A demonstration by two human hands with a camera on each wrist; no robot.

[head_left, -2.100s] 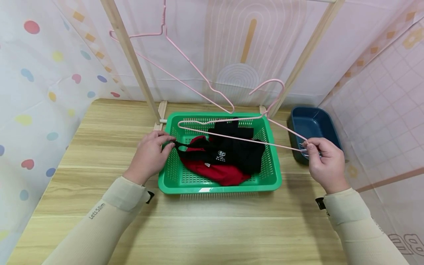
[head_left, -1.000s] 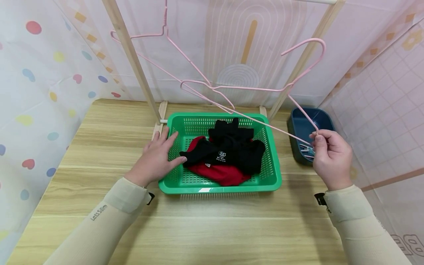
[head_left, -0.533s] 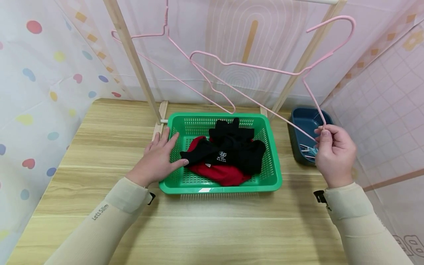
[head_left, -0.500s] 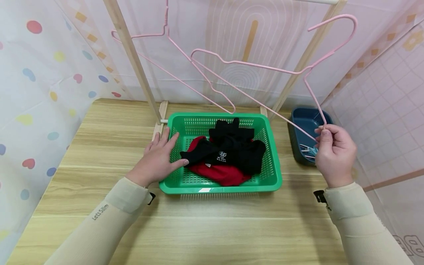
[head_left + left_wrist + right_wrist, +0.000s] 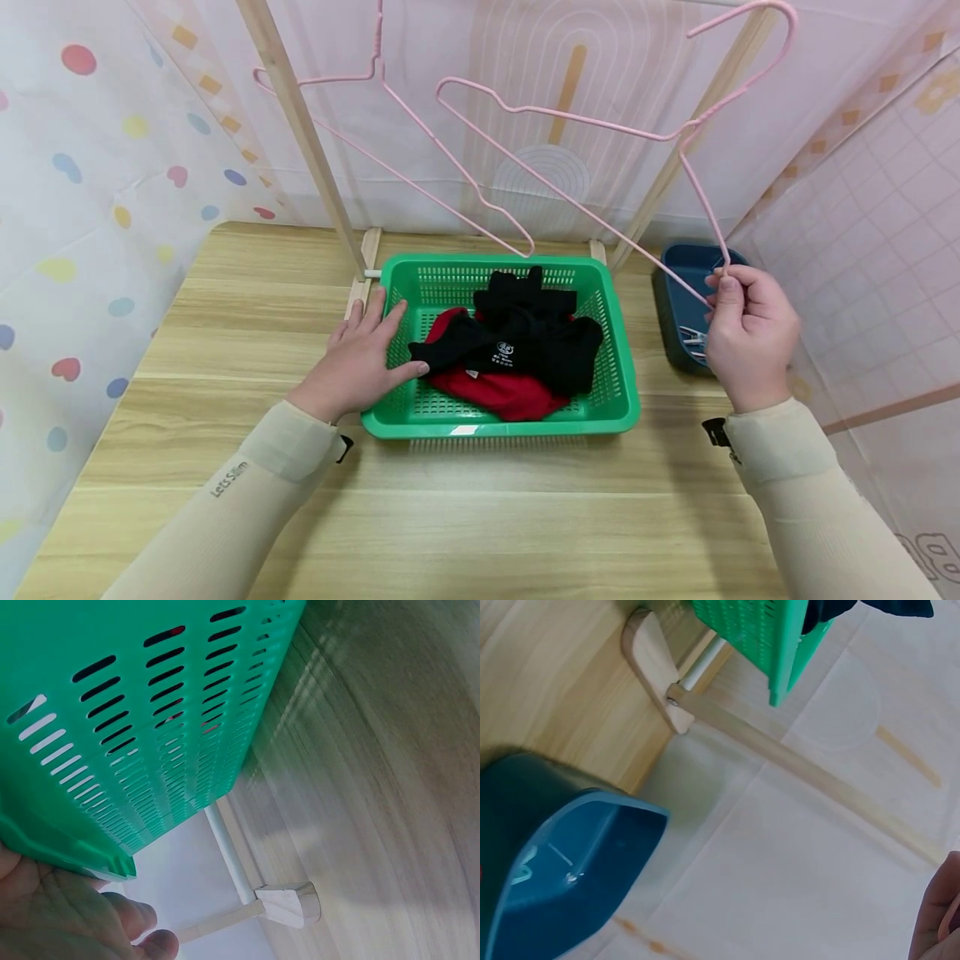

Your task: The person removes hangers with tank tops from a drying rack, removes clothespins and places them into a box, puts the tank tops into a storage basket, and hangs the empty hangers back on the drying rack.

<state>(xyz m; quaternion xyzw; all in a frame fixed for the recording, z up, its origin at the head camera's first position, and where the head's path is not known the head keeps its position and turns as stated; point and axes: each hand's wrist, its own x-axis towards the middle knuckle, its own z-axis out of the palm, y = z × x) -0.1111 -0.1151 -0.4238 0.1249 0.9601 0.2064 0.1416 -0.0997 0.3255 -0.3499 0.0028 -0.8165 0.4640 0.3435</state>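
A pink clothes hanger [image 5: 570, 117] is held up tilted, hook at the upper right. My right hand [image 5: 752, 333] pinches its lower right corner between thumb and fingers; only part of that hand [image 5: 937, 915] enters the right wrist view. My left hand [image 5: 356, 364] rests on the left rim of the green basket [image 5: 495, 429], fingers spread, thumb tip beside the black garment [image 5: 547, 354]. That garment, with white print, lies crumpled over a red garment [image 5: 498, 398] in the basket. The left wrist view has the hand [image 5: 60, 915] against the basket rim [image 5: 67, 862].
A second pink hanger [image 5: 427, 129] hangs at the back left from the wooden rack, between its posts [image 5: 300, 125]. At the right, behind my right hand, stands a dark blue bin [image 5: 671, 321] with clothespins [image 5: 693, 336]. The wooden table [image 5: 480, 533] lies below.
The hanger in my right hand has risen from over the basket, its hook shifting up and right. My left hand has let go of the black garment's end and spread onto the basket rim.
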